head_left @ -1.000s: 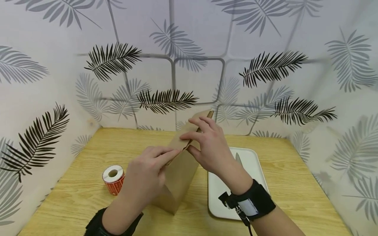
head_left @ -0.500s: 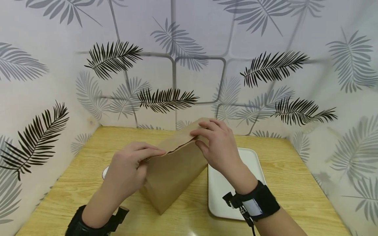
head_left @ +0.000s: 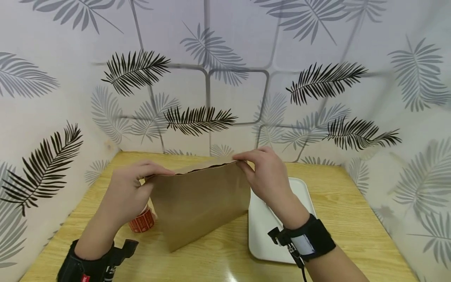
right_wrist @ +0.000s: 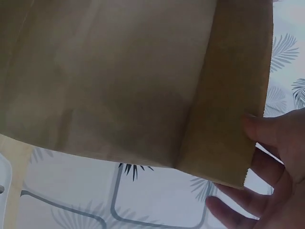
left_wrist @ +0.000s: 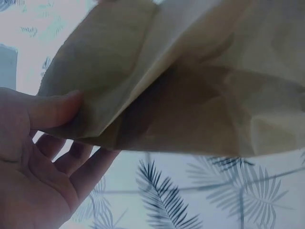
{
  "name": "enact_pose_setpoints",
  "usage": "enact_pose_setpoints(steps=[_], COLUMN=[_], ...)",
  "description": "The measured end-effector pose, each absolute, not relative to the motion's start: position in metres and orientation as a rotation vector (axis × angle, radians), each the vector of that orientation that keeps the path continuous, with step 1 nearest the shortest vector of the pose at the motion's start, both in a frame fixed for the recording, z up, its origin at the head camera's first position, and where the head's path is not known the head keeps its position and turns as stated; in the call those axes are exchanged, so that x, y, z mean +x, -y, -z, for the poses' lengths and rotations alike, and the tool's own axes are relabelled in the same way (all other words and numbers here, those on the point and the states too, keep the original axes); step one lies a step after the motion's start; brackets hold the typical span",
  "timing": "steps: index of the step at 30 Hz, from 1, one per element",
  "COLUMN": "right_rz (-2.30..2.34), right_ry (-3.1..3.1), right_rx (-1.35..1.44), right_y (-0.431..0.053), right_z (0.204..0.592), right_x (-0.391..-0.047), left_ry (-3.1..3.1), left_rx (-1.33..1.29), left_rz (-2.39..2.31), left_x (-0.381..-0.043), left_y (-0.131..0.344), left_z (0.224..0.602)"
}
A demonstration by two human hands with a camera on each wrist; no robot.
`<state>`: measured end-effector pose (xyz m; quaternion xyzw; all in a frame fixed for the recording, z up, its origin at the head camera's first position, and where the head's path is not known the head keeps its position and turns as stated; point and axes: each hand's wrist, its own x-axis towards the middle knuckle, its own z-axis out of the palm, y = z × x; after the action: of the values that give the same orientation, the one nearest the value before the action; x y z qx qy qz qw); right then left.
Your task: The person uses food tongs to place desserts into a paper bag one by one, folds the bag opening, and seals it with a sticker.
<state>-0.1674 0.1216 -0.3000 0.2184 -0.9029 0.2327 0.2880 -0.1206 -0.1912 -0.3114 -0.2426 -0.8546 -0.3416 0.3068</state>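
A brown paper bag stands between both hands, its top edge stretched nearly level and its lower left corner towards me. My left hand pinches the top left corner. In the left wrist view the thumb lies on the creased paper and the fingers sit behind it. At the top right corner, my right hand pinches the rim between thumb and fingers. The right wrist view has the thumb over a folded band along the bag's edge, fingers underneath. The bag's inside is hidden in the head view.
A roll of red labels stands behind the left hand, partly covered by hand and bag. To the right, a white tray lies under the right wrist. The wood-grain table meets a leaf-patterned wall covering at the back.
The hands have moved apart, the left going left and towards me. The bag has turned from end-on to broadside, its top edge now stretched out and lower.
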Motion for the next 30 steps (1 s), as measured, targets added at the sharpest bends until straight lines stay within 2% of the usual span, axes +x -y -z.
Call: enact_pose_setpoints(steps=[17, 30], right_rz=[-0.865, -0.907], right_ry=[2.242, 2.280], right_rx=[0.689, 0.636], right_y=[-0.131, -0.153], right_z=[0.287, 0.306], right_x=[-0.151, -0.153], left_ry=[2.336, 2.443], left_rx=[-0.431, -0.380], left_rz=[0.721, 0.690], left_x=[-0.138, -0.136], left_y=[0.204, 0.203], left_z=[0.298, 0.299])
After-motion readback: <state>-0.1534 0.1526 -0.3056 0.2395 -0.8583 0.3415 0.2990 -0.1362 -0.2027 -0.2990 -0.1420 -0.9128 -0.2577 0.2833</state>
